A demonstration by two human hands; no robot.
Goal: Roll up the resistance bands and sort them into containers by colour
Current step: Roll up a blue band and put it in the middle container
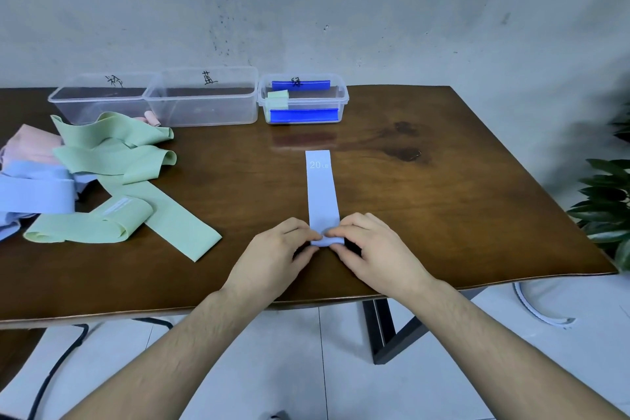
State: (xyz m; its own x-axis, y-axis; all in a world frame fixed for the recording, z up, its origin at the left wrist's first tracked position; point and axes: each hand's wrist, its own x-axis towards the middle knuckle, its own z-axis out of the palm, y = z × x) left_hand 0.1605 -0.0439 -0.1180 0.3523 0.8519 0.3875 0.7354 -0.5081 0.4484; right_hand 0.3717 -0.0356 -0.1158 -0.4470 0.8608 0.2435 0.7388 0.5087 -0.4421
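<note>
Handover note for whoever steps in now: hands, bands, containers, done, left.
Left hand and right hand: both pinch the near end of the blue band, first turn rolled, the rest flat on the table.
Unrolled pile at left: green, blue and pink bands.
Right container holds one green roll; a pink roll shows at the left container; middle container looks empty.
Left: finish this roll, bin it, then the pile.

Counter [443, 215] is dark glossy wood, tubs [204, 109] clear shiny plastic, bands [322, 194] soft matt stretchy stuff.
</note>
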